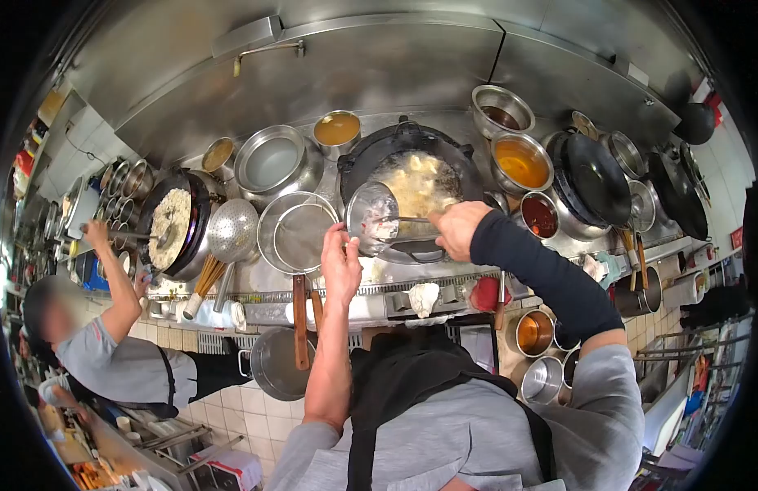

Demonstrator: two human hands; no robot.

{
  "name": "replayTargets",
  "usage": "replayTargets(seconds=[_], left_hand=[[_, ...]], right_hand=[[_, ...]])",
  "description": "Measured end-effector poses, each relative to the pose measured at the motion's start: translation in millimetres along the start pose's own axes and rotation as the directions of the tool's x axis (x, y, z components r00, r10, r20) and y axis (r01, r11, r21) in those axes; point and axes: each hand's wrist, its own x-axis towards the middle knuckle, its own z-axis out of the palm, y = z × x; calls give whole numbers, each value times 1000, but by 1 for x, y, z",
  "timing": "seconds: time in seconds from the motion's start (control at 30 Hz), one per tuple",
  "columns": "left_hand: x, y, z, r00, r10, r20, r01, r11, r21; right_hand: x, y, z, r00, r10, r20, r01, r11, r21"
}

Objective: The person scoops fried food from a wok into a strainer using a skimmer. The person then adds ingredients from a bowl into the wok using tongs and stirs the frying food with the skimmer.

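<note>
Grey shirt (444, 425) nearest; left fingers (335, 237) grasp bowl (360, 204), right fingers (446, 226) clench utensil (411, 219); wok (364, 160) beyond them may splatter if bowl tips.

Your head camera looks forward and down, wide and round-edged, with your bare left hand (340, 262) and bare right hand (462, 232) near. It reaches past the round black metal wok (358, 169) to the grey steel wall (354, 74)
</note>
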Motion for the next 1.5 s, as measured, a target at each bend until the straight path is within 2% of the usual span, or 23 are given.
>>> replayTargets(seconds=[0.17, 0.23, 0.33, 0.37, 0.47, 0.67, 0.77, 0.87, 0.9, 1.0, 1.03, 1.13, 1.23, 1.37, 1.5], left_hand=[[1, -7, 11, 998, 57, -20, -53, 989, 140], [1, -19, 14, 1000, -17, -14, 18, 996, 93], [1, -35, 18, 995, -96, -27, 97, 995, 18], [1, -37, 18, 993, -116, -36, 116, 993, -7], [3, -30, 15, 978, -211, -2, 209, 971, -119], [12, -44, 27, 976, -213, -50, 199, 960, -195], [16, -42, 26, 942, -335, 27, 330, 906, -263], [18, -33, 24, 924, -380, 48, 368, 848, -382], [16, -31, 22, 921, -386, 50, 375, 843, -387], [17, -31, 22, 918, -392, 63, 383, 833, -399], [16, -32, 21, 918, -391, 68, 384, 833, -399], [14, -33, 20, 922, -379, 74, 377, 841, -387], [11, -36, 22, 930, -362, 61, 357, 855, -377], [13, -44, 22, 939, -340, 58, 336, 866, -369], [14, -47, 18, 918, -390, 67, 388, 852, -351]], right_hand=[[11, 16, 17, 999, -39, 33, 39, 999, -7], [0, 23, 7, 998, -4, 62, 3, 1000, 21], [-19, 32, -11, 997, 58, -46, -55, 996, 75], [-20, 38, -13, 998, 65, 21, -67, 994, 83], [-21, 49, -13, 997, 80, 16, -81, 973, 217], [-20, 52, -17, 995, 42, -89, -5, 923, 384], [-16, 53, -14, 984, 59, -168, 17, 909, 417], [1, 52, 0, 995, 21, -98, 21, 915, 403], [6, 50, 7, 999, 39, -38, -30, 974, 225], [14, 52, 17, 994, 103, -27, -97, 982, 161], [12, 51, 13, 993, 100, -64, -89, 984, 157], [10, 46, 1, 992, 122, -32, -115, 981, 154], [12, 54, 6, 994, 52, -92, -28, 968, 250], [3, 53, -9, 995, 64, -75, -45, 973, 228], [-11, 56, -38, 990, 103, -92, -77, 964, 253]])
